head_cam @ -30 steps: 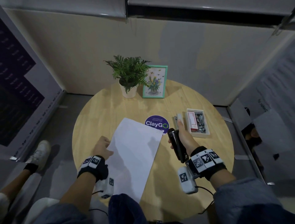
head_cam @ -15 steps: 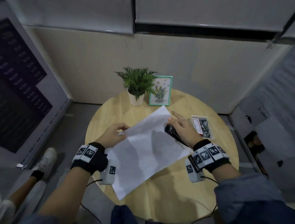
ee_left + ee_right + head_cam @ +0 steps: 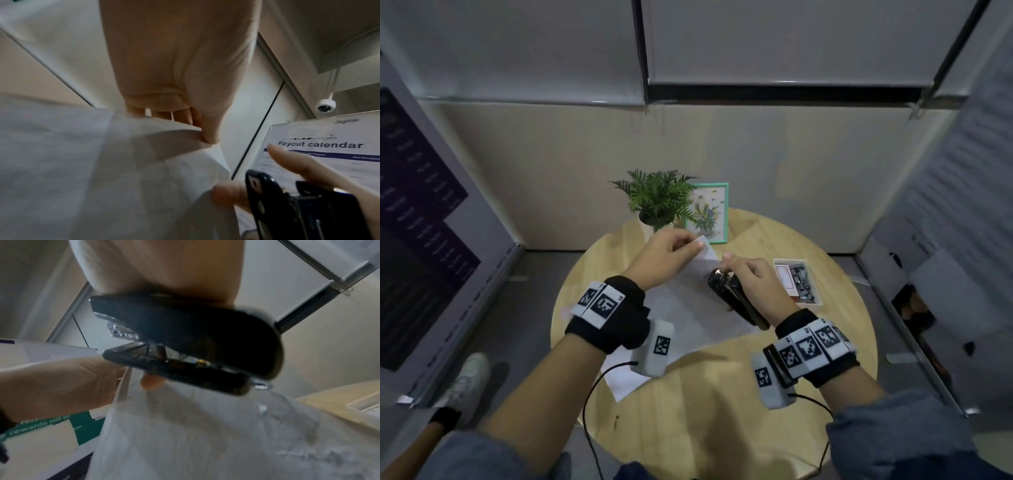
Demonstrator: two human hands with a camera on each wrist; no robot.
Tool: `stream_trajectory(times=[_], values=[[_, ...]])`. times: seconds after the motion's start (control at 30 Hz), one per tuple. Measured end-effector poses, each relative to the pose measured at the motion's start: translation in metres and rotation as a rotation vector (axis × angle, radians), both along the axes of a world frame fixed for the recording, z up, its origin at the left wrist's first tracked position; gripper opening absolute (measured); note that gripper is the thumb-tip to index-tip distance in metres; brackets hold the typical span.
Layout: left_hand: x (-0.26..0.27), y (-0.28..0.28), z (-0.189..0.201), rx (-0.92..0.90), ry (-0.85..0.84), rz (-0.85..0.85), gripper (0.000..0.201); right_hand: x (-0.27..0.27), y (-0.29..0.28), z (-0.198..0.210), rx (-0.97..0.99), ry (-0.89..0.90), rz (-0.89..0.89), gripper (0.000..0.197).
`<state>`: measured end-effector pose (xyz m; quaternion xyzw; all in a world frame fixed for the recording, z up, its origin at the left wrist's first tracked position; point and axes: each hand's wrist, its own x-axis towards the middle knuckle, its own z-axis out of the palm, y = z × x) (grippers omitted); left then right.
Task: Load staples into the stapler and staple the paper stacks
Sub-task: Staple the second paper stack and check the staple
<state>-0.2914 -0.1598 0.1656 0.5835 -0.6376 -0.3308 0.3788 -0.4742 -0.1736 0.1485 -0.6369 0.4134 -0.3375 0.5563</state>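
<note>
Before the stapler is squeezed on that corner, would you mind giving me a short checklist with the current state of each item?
1. Left hand pinches the paper stack's far corner: ok.
2. Right hand grips the black stapler: ok.
3. Stapler mouth open to take paper: ok, a gap shows in the right wrist view.
4. Corner seated between the jaws: not ok; the paper still lies beside the stapler's tip.
5. Staples loaded: cannot tell.
6. Sheets squared at the corner: cannot tell.

Round wooden table (image 3: 722, 394) against beige wall (image 3: 756, 164), grey floor (image 3: 530, 308), dim light.
</note>
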Motion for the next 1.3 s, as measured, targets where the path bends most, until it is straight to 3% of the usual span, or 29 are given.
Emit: stream_trajectory(times=[0.2, 0.4, 0.53, 0.63, 0.77, 0.87, 1.0, 1.13, 1.3], values=[[-0.008, 0.000, 0.015, -0.039, 0.116, 0.096, 0.020, -0.024, -0.003, 0.007, 0.171, -0.090, -0.041, 0.062], [-0.008, 0.005, 0.021, 0.058, -0.046, -0.052, 0.026, -0.031, -0.009, 0.006, 0.249, -0.134, -0.078, 0.073], [-0.007, 0.009, 0.030, 0.039, -0.197, -0.063, 0.033, -0.039, -0.019, 0.018, 0.090, -0.051, -0.124, 0.067], [-0.010, 0.009, 0.038, 0.032, -0.308, -0.123, 0.038, -0.039, -0.026, 0.026, -0.228, 0.251, -0.168, 0.064], [-0.025, 0.006, 0.047, 0.026, -0.518, -0.193, 0.036, -0.028, -0.025, 0.030, -0.483, 0.513, 0.035, 0.067], [-0.031, 0.003, 0.050, 0.000, -0.661, -0.200, 0.025, -0.021, -0.023, 0.035, -0.527, 0.543, 0.110, 0.067], [-0.032, 0.003, 0.052, -0.027, -0.771, -0.176, 0.029, -0.021, -0.023, 0.034, -0.522, 0.544, 0.153, 0.067], [-0.034, 0.005, 0.052, -0.069, -0.780, -0.156, 0.023, -0.018, -0.024, 0.035, -0.500, 0.459, 0.183, 0.057], [-0.040, 0.006, 0.051, -0.072, -0.736, -0.152, 0.022, -0.013, -0.031, 0.028, -0.504, 0.423, 0.196, 0.060]])
